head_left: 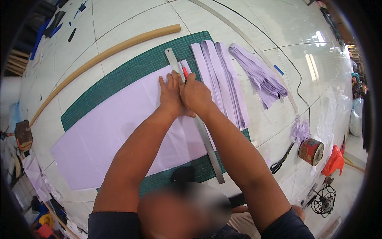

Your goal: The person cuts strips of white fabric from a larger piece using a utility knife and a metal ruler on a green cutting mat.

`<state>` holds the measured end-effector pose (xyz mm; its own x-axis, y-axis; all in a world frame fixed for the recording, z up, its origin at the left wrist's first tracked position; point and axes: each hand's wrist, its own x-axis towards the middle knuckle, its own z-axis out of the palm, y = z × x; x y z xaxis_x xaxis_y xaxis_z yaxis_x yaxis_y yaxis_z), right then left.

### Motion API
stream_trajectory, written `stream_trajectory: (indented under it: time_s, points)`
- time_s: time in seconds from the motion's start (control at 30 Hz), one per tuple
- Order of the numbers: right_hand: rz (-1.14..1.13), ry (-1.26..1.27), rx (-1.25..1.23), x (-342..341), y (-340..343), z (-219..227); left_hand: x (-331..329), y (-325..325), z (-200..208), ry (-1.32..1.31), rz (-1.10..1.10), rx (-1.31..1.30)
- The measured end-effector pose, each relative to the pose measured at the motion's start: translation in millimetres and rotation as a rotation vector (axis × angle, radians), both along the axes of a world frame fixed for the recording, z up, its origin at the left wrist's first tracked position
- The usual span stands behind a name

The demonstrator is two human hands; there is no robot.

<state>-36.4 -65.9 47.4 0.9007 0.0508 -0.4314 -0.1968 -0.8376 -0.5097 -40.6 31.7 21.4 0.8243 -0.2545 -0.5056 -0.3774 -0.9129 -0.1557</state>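
Note:
A large lilac fabric sheet [115, 123] lies on a green cutting mat [91, 104]. Across the fabric's right part runs a long metal ruler [209, 147], slightly slanted. My left hand [170, 93] presses flat on the ruler and fabric, its fingers stretched out. Close beside it, my right hand [197, 95] is closed round a red utility knife [185, 73], held along the ruler's right edge near its far end. The blade's tip cannot be made out. Folded lilac fabric strips [217, 75] lie on the mat just right of my right hand.
A bunched lilac fabric bundle [260, 77] lies on the tiled floor. Beyond the mat stretches a long cardboard tube [107, 53]. At right are a thin metal strip [238, 24], black scissors [281, 159], a red tin [311, 152], an orange bag [333, 161] and a wire-caged fan [324, 201].

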Motion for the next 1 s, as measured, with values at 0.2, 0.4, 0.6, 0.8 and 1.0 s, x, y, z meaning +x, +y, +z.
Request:
stream_trajectory:
  time_s: [0.2,0.4,0.6,0.8,1.0]
  points:
    - [-0.001,-0.029,0.039,4,0,-8,1,-1,-3,0.005,-0.018,0.021]
    - [0.127,-0.106,0.014,3,-4,1,0,1,-5,-0.009,-0.026,-0.019]
    - [-0.05,0.08,0.098,13,-6,0,1,-1,1,-0.04,-0.043,-0.04]
    - [0.031,0.215,0.009,-92,-55,4,2,-3,11,0.053,0.015,-0.055]
    - [0.015,0.429,-0.067,-216,-98,25,0,-4,13,0.054,0.009,-0.011]
